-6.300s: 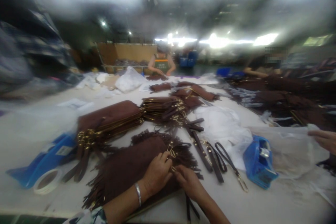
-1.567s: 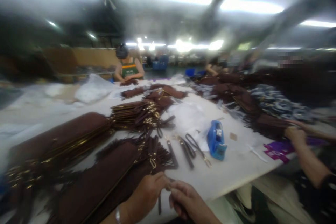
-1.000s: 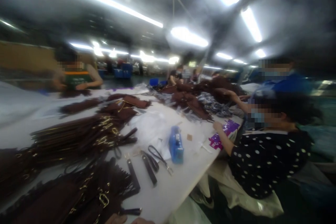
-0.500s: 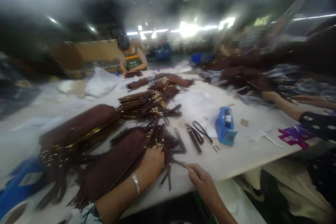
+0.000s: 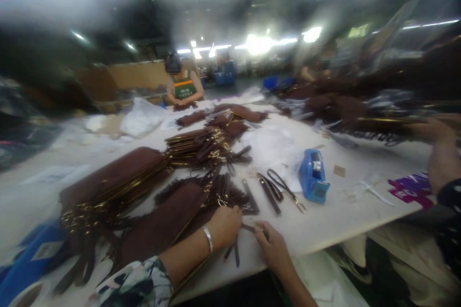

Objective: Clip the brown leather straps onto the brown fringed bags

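A brown fringed pouch (image 5: 169,213) lies on the table in front of me, with gold clasps and dark tassels at its right end. Over that end, my left hand (image 5: 224,226) is closed, bracelet at the wrist, its fingers at a dark leather strap (image 5: 248,227). My right hand (image 5: 271,243) pinches the strap's other end, where a small metal fitting shows. Just beyond my hands lie loose wrist straps (image 5: 281,184), one with a gold hook. What sits under my left fingers is partly hidden.
Stacked brown pouches (image 5: 115,168) stand at left, more pouches (image 5: 196,144) behind them. A blue tape dispenser (image 5: 314,177) stands right of centre, near white plastic (image 5: 272,141). A co-worker's arm (image 5: 442,153) reaches in at right; another person (image 5: 185,87) works across the table.
My left hand has moved right, closer to my right hand, which stays on the strap. At right, the co-worker has lifted a brown pouch with a gold edge.
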`<state>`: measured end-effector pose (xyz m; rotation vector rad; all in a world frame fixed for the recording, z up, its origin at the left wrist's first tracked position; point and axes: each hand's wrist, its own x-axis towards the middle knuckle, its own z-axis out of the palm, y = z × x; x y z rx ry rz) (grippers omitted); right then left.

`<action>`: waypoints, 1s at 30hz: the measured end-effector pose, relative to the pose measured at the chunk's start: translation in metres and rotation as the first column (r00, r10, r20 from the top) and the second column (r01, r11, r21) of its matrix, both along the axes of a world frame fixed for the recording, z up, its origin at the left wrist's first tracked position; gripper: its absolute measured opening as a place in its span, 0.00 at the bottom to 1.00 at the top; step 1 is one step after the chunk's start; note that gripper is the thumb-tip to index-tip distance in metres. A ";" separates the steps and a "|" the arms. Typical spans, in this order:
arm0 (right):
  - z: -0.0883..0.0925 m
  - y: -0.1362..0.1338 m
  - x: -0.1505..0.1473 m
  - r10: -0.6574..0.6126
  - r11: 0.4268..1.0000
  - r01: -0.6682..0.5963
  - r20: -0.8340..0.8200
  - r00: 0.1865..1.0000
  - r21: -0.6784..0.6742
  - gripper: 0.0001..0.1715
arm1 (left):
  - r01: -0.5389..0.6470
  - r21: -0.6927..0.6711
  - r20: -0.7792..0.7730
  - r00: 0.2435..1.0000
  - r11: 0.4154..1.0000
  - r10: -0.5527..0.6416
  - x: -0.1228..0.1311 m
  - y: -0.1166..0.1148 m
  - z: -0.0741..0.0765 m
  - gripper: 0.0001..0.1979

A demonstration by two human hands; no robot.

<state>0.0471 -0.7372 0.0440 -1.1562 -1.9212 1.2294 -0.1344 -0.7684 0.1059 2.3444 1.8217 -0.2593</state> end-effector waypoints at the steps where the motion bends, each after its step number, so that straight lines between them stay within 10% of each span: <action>1: 0.000 0.000 0.002 -0.010 1.000 0.010 0.004 1.000 0.008 0.21 | -0.014 -0.003 0.004 1.000 1.000 0.014 -0.003 0.005 0.001 0.18; 12: 0.008 0.001 -0.026 -0.024 0.953 -0.011 0.113 0.993 0.302 0.16 | -0.161 -0.228 0.265 0.939 0.960 0.220 -0.058 0.035 0.019 0.20; 30: -0.014 0.030 -0.056 -0.001 0.641 -0.268 0.350 0.937 0.720 0.16 | -0.197 -0.588 0.606 0.535 0.785 0.588 -0.078 0.045 -0.014 0.08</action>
